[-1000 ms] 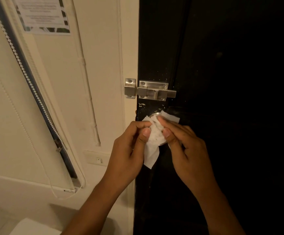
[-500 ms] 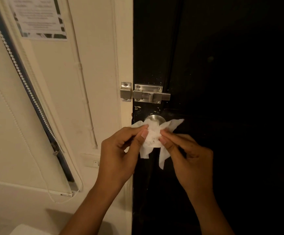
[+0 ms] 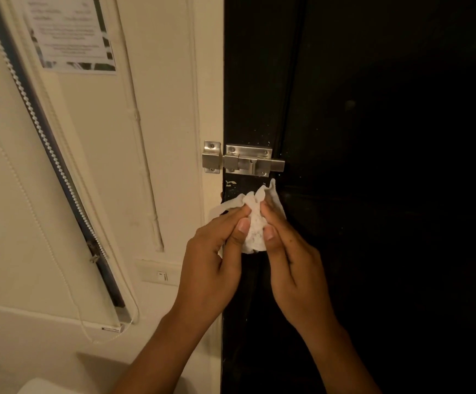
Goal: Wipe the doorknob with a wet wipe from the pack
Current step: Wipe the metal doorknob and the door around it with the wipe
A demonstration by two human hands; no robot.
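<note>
A white wet wipe [image 3: 255, 226], crumpled and lightly soiled, is draped over the doorknob on the black door [image 3: 373, 194]. The knob itself is fully hidden under the wipe and my fingers. My left hand [image 3: 217, 260] pinches the wipe's left side with thumb and fingers. My right hand [image 3: 291, 260] pinches its right side. Both thumbs press against the front of the wipe. The pack of wipes is out of sight.
A steel slide bolt [image 3: 245, 160] sits just above the wipe, spanning door and cream frame [image 3: 208, 95]. A wall switch [image 3: 161, 275] is left of my left hand. A roller blind with bead chain [image 3: 46, 137] and a posted notice [image 3: 71, 32] are on the left wall.
The metal knob, partly bare half a second ago, is now fully covered by the wipe. Both hands have closed in together around it, and the wipe's loose hanging end has been gathered up.
</note>
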